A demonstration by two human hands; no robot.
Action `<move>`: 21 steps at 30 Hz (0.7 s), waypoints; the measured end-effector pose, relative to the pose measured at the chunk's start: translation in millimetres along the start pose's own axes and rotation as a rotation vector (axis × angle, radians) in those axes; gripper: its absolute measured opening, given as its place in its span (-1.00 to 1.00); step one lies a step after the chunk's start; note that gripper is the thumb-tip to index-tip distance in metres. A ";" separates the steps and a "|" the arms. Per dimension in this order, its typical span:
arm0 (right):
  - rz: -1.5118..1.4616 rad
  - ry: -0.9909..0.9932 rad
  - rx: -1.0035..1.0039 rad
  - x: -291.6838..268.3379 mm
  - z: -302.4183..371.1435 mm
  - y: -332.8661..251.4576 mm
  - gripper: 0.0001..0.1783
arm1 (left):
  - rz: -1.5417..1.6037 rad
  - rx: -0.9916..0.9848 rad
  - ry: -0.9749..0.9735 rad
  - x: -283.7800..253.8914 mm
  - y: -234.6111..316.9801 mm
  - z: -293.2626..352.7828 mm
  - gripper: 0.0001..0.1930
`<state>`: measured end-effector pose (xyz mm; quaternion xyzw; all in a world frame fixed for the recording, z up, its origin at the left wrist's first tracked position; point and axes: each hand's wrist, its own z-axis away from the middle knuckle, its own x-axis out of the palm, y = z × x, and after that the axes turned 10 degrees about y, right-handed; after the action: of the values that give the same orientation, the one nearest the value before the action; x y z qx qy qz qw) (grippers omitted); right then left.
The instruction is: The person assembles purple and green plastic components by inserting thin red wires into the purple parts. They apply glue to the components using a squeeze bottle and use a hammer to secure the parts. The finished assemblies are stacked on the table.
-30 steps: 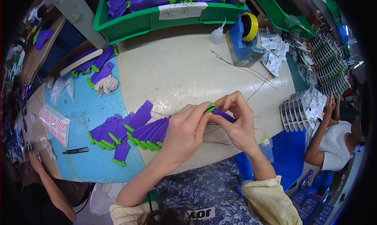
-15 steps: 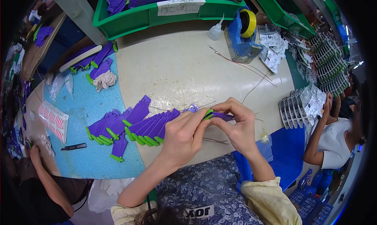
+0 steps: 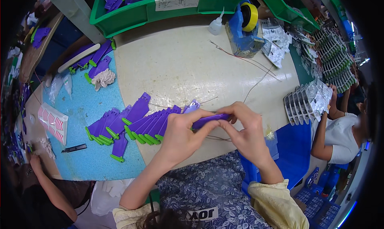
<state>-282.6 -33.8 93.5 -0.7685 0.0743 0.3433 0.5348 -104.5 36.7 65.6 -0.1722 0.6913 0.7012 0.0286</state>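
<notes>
My left hand (image 3: 181,136) and my right hand (image 3: 249,130) meet over the front of the table, both closed on one flat purple plastic piece (image 3: 211,119). Thumbs and fingers pinch it from both sides, and part of it is hidden behind them. Left of my left hand lies an overlapping row of purple plastic blades (image 3: 157,122) with green ends. A second fan of such blades (image 3: 105,124) lies farther left, with a single blade (image 3: 119,147) below it. Just beyond my left hand sits a small shiny purple piece (image 3: 192,106). Thin wires run under and beside my hands.
Green bin (image 3: 132,21) of purple parts stands at the back. A small squeeze bottle (image 3: 216,26) and blue tape dispenser (image 3: 242,41) are nearby. Silvery ribbed parts (image 3: 300,105) and a blue tub (image 3: 294,153) lie right, beside another person. A black pen-like tool (image 3: 74,148) rests on the blue mat (image 3: 96,165).
The held purple piece has been turned, so its broad purple side shows and the green end seen between my fingers no longer does. The whole view has shifted slightly.
</notes>
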 end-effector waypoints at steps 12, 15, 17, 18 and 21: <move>0.025 0.301 -0.122 -29.1 -2.1 2.2 -0.92 | 0.747 -0.643 0.051 -4.3 9.6 10.6 -0.72; -0.089 0.058 -0.312 -15.2 6.7 -14.4 -0.86 | 0.711 -0.716 0.110 2.4 8.5 5.1 -0.76; -0.167 -0.068 -0.365 -11.3 11.5 -17.8 -0.83 | 0.690 -0.698 0.090 0.6 2.6 7.7 -0.72; -0.172 -0.071 -0.352 -10.8 12.0 -16.9 -0.82 | 0.679 -0.689 0.080 -0.1 -0.5 8.9 -0.70; -0.219 -0.077 -0.379 -5.8 18.6 -14.5 -0.80 | 0.728 -0.700 0.115 2.0 -7.4 12.3 -0.71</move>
<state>-288.4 -13.0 104.7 -0.8450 -0.0957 0.3200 0.4175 -106.8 48.7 57.8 0.0423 0.4306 0.8447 -0.3151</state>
